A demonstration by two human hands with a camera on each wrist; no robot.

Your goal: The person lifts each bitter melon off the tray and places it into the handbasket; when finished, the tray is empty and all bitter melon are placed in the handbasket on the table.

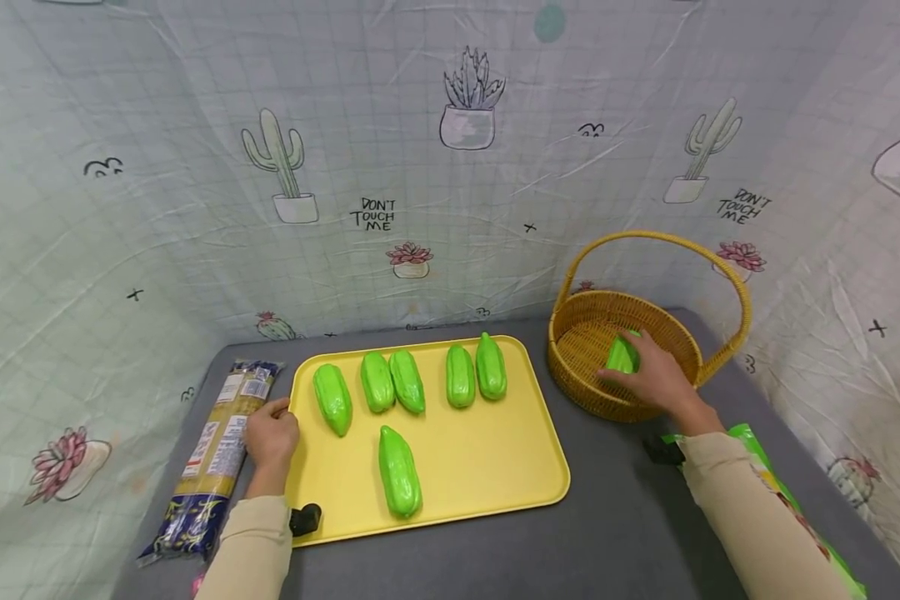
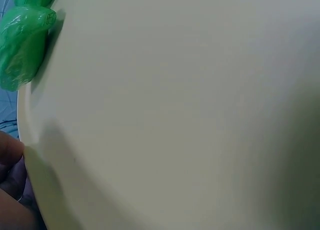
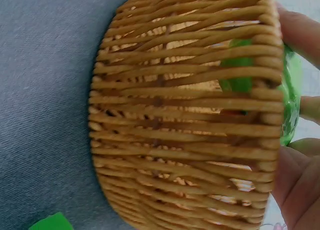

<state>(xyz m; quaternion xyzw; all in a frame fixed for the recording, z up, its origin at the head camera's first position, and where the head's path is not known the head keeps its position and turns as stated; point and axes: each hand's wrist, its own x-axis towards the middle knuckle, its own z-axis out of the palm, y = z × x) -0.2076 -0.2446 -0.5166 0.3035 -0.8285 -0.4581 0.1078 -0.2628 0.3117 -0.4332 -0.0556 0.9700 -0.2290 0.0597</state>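
Observation:
My right hand (image 1: 656, 375) grips a glossy green ridged fruit (image 1: 621, 357), shaped like a papaya, inside the near rim of the wicker basket (image 1: 588, 398). In the right wrist view this fruit (image 3: 291, 98) shows above the rim and through the weave, with fingers round it. At the left side of the yellow tray (image 1: 487, 458), my left hand (image 1: 272, 433) pinches the rim with curled fingers. Several like fruits lie on the tray: a lone one (image 1: 400, 473) near the front, a pair (image 1: 459, 377) at the back right, others at the back left.
A clear packet of spaghetti (image 1: 221, 450) lies left of the tray. Beneath my right forearm is a green packet (image 1: 783, 496), partly hidden. The basket's tall handle (image 1: 656, 237) arches over it. A patterned cloth (image 1: 420, 192) hangs behind the grey table.

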